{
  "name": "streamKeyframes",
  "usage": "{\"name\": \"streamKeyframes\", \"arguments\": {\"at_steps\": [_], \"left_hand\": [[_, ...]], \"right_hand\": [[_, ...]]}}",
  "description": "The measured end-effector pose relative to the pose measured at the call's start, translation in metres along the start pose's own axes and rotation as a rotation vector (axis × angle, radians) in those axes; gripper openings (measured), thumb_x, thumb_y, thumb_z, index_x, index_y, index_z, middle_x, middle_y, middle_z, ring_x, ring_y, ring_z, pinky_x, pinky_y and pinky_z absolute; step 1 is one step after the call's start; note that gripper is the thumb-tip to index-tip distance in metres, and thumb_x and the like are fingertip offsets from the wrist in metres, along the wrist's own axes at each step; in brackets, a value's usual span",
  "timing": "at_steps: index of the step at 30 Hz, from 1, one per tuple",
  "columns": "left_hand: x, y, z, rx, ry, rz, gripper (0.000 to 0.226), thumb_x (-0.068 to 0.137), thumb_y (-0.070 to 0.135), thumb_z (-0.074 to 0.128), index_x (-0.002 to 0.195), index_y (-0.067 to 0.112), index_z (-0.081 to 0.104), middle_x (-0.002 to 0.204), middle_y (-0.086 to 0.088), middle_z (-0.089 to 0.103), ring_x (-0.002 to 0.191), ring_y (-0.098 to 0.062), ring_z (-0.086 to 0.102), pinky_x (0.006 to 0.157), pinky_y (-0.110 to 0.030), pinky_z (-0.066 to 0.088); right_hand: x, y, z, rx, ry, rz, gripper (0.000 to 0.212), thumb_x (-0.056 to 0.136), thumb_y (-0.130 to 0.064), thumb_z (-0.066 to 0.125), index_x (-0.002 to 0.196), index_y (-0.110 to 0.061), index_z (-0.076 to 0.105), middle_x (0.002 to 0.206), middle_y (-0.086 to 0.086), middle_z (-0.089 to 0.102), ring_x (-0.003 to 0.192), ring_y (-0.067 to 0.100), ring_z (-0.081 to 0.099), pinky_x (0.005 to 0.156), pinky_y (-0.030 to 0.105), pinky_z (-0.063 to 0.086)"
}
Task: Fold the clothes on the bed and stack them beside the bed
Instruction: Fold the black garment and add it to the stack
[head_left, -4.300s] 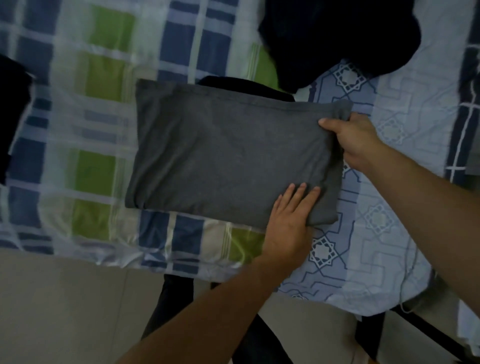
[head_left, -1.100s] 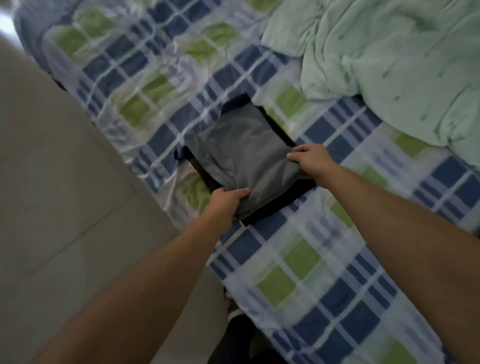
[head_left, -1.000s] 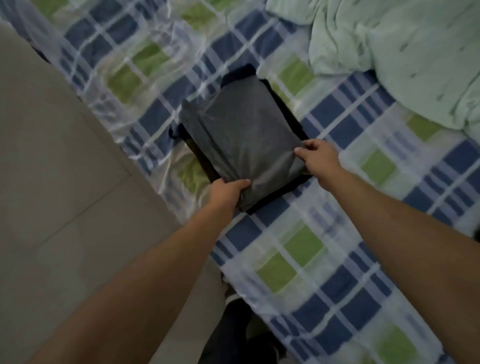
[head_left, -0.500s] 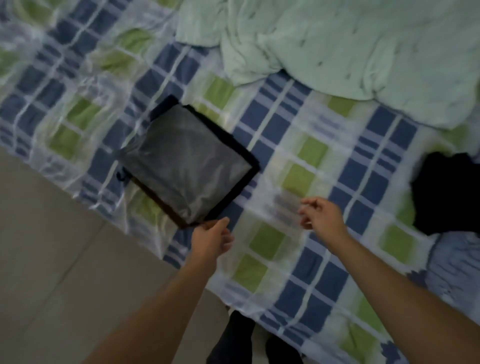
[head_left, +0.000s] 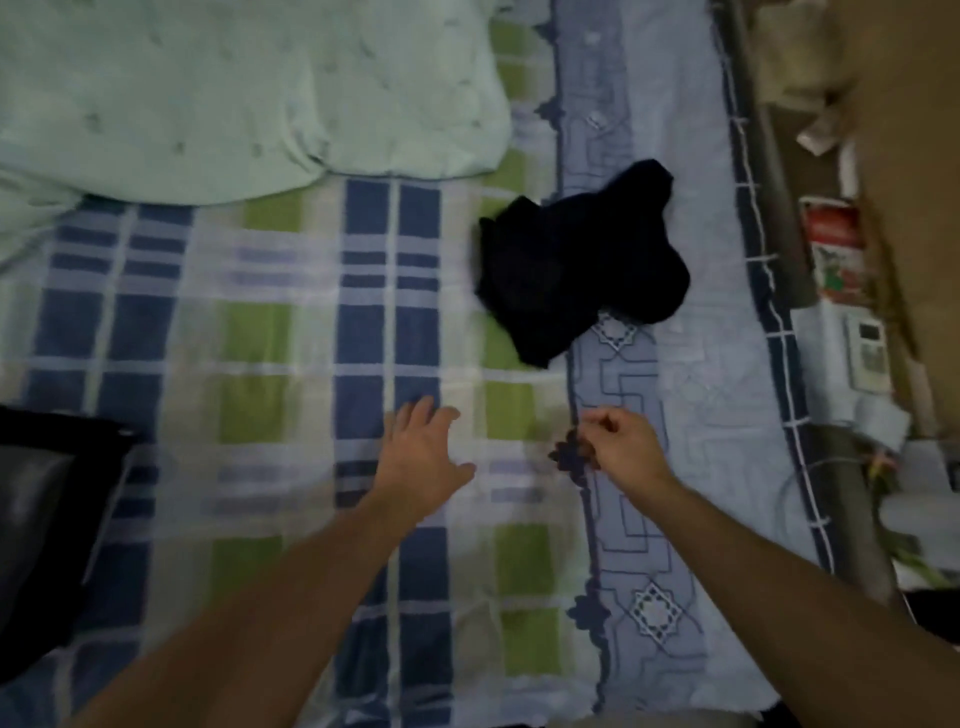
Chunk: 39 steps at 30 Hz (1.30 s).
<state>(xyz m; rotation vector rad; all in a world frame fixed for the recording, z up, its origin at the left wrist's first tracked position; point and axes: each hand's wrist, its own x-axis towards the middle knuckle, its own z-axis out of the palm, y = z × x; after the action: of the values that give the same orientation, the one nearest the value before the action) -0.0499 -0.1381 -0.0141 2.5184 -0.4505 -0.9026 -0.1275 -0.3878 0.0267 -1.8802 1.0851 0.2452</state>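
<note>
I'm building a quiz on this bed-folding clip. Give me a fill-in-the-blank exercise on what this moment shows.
1. Both hands hold ____.
2. The crumpled black garment lies beyond the ____ hand, partly on the pale blue patterned cloth.
3. The left hand hovers over the ____ bedsheet, fingers spread.
4. The folded pile sits at the frame's ____ edge.

Missing words: nothing; right; checked; left

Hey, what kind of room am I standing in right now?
Most likely a bedroom. You are leaning over a bed with a blue and green checked sheet, a pale green blanket bunched at its far side, and a crumpled dark garment lying loose on it.
</note>
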Motion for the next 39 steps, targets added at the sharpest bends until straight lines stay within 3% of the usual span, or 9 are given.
{"name": "streamKeyframes", "arguments": {"at_steps": [3,7,11,18,28,30,33,36,39], "left_hand": [[0.031,0.021,0.02,0.16,-0.164,-0.095,0.112,0.081,0.067,0.07,0.162,0.036,0.0,0.171,-0.004,-0.016,0.155,-0.043,-0.008,0.123,-0.062,0.014],[0.043,0.028,0.042,0.32,-0.154,-0.146,0.124,0.078,0.076,0.067,0.161,0.032,-0.013,0.168,-0.013,-0.023,0.152,-0.052,-0.011,0.12,-0.068,0.017],[0.052,0.026,0.053,0.349,-0.091,-0.171,0.128,0.073,0.077,0.07,0.16,0.032,-0.013,0.169,-0.014,-0.021,0.151,-0.054,-0.008,0.118,-0.071,0.02],[0.058,0.025,0.06,0.343,-0.05,-0.201,0.129,0.068,0.073,0.078,0.159,0.034,-0.004,0.17,-0.013,-0.014,0.152,-0.054,-0.005,0.117,-0.072,0.021],[0.051,0.037,0.05,0.28,-0.034,-0.195,0.109,0.08,0.063,0.071,0.163,0.032,0.006,0.172,-0.008,0.002,0.156,-0.043,0.001,0.122,-0.062,0.017],[0.04,0.048,0.047,0.087,0.01,-0.163,0.074,0.095,0.045,0.062,0.158,0.018,0.034,0.161,-0.015,0.037,0.149,-0.037,0.03,0.12,-0.05,0.027],[0.002,0.071,0.049,-0.807,0.066,-0.372,0.024,0.1,0.018,0.059,0.123,0.016,0.065,0.117,-0.011,0.072,0.109,-0.027,0.07,0.082,-0.035,0.053],[-0.033,0.088,0.057,-1.437,-0.049,-0.427,0.043,0.095,0.045,0.067,0.131,0.022,0.065,0.118,-0.002,0.076,0.103,-0.019,0.075,0.077,-0.034,0.061],[-0.056,0.109,0.055,-1.385,0.0,-0.464,0.056,0.086,0.051,0.077,0.132,0.023,0.063,0.123,-0.003,0.074,0.109,-0.027,0.072,0.089,-0.044,0.061]], "right_hand": [[0.042,0.006,-0.017,-0.079,0.007,-0.039,0.016,0.093,-0.026,0.073,0.108,-0.021,0.069,0.104,0.007,0.074,0.093,0.023,0.071,0.091,0.046,0.059],[0.089,-0.019,-0.006,-0.036,-0.086,-0.098,0.082,0.085,-0.04,0.08,0.154,-0.024,0.038,0.136,0.007,0.062,0.124,0.023,0.061,0.108,0.042,0.049],[0.129,-0.059,0.023,-0.216,-0.027,-0.385,0.113,0.074,-0.055,0.084,0.162,-0.032,0.015,0.161,0.011,0.026,0.145,0.032,0.032,0.12,0.046,0.033],[0.159,-0.076,0.033,-0.435,-0.01,-0.397,0.02,0.089,-0.007,0.059,0.108,-0.008,0.065,0.128,0.019,0.053,0.108,0.037,0.059,0.095,0.041,0.053],[0.004,0.051,0.0,-0.085,-0.275,-0.382,0.029,0.084,0.005,0.066,0.073,-0.022,0.069,0.075,-0.011,0.067,0.07,-0.004,0.06,0.068,0.004,0.042],[-0.034,0.077,-0.008,-0.001,-0.322,-0.306,0.037,0.085,0.006,0.066,0.07,-0.027,0.069,0.072,-0.013,0.069,0.065,-0.002,0.061,0.067,0.013,0.049],[-0.083,0.103,-0.017,0.134,-0.371,-0.215,0.051,0.087,0.008,0.066,0.064,-0.037,0.068,0.065,-0.012,0.067,0.053,0.004,0.059,0.054,0.022,0.049],[-0.117,0.114,-0.025,0.181,-0.442,-0.183,0.048,0.088,0.007,0.065,0.064,-0.034,0.07,0.066,-0.009,0.067,0.055,0.01,0.061,0.054,0.032,0.055],[-0.139,0.116,-0.04,0.152,-0.477,-0.215,0.043,0.083,0.009,0.065,0.065,-0.03,0.071,0.071,-0.01,0.07,0.064,0.008,0.065,0.062,0.028,0.056]]}}
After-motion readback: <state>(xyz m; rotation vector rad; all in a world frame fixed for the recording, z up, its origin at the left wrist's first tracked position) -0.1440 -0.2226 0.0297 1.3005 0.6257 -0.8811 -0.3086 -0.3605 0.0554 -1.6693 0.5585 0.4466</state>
